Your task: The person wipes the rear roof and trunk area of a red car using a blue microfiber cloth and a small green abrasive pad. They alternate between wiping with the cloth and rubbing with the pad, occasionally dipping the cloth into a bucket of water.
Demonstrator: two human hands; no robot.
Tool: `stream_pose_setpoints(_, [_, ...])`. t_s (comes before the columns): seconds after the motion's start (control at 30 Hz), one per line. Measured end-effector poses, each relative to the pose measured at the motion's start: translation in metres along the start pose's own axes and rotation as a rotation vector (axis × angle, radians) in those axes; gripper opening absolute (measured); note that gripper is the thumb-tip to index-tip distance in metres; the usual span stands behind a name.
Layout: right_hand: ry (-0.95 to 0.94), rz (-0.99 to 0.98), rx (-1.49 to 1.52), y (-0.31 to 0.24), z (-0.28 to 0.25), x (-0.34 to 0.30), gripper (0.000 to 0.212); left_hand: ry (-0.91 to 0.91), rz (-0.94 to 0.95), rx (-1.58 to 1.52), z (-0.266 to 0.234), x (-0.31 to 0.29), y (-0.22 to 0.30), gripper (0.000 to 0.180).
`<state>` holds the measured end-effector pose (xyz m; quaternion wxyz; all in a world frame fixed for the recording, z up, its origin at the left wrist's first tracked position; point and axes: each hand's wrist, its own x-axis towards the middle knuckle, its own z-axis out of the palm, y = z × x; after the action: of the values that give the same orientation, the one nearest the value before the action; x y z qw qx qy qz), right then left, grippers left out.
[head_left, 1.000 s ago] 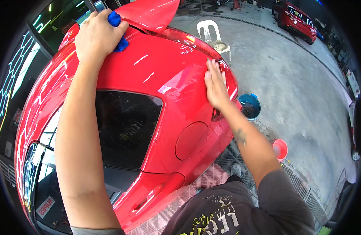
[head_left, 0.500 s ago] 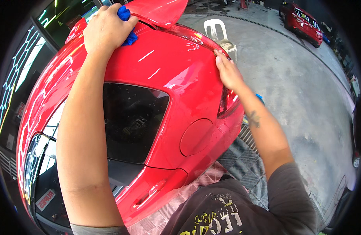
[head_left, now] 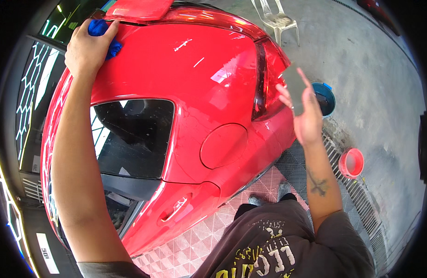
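A glossy red car [head_left: 185, 69] fills the middle, with its rear side panel, dark side window [head_left: 134, 143] and round fuel flap [head_left: 224, 146] below me. My left hand [head_left: 86, 53] is closed on a bunched blue cloth [head_left: 97, 28], resting on the panel near the raised rear spoiler [head_left: 141, 8]. Off to the right, my right hand [head_left: 309, 118] is lifted clear of the bodywork, beside the red tail light [head_left: 271, 76]. Its fingers grip a thin, flat grey-green rectangular sheet [head_left: 295, 88], possibly sandpaper.
A blue bucket [head_left: 331, 99] stands on the concrete floor behind my right hand, and a red bucket [head_left: 351, 163] sits nearer, by a floor grate [head_left: 357, 199]. Beyond the car's rear is a white plastic chair [head_left: 278, 21]. Chequered floor tiles [head_left: 190, 241] lie beside the car.
My right hand has come off the car's rear edge and moved right and nearer, showing the sheet. The left hand stays on the cloth. The view has shifted, bringing both buckets into sight.
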<state>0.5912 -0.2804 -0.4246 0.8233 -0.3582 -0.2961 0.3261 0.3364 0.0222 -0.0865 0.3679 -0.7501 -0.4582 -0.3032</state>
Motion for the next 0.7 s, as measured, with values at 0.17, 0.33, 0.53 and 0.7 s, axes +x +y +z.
stream_pose_setpoints(0.17, [-0.148, -0.213, -0.481, 0.02, 0.011, -0.02, 0.054, 0.164, 0.344, -0.209, -0.001, -0.08, 0.054, 0.038])
stream_pose_setpoints(0.33, [-0.276, -0.55, -0.998, 0.009, 0.037, 0.006, 0.051, 0.081, 0.767, -0.489, -0.004, -0.177, 0.123, 0.024])
stream_pose_setpoints(0.53, [-0.405, -0.592, -1.485, 0.077, 0.035, -0.044, 0.059, 0.05, 0.624, -0.273, -0.023, -0.128, 0.083, 0.024])
stream_pose_setpoints(0.7, [-0.307, -0.549, -1.504, 0.078, 0.041, -0.047, 0.06, 0.054, 0.406, -0.045, -0.049, -0.056, -0.036, 0.034])
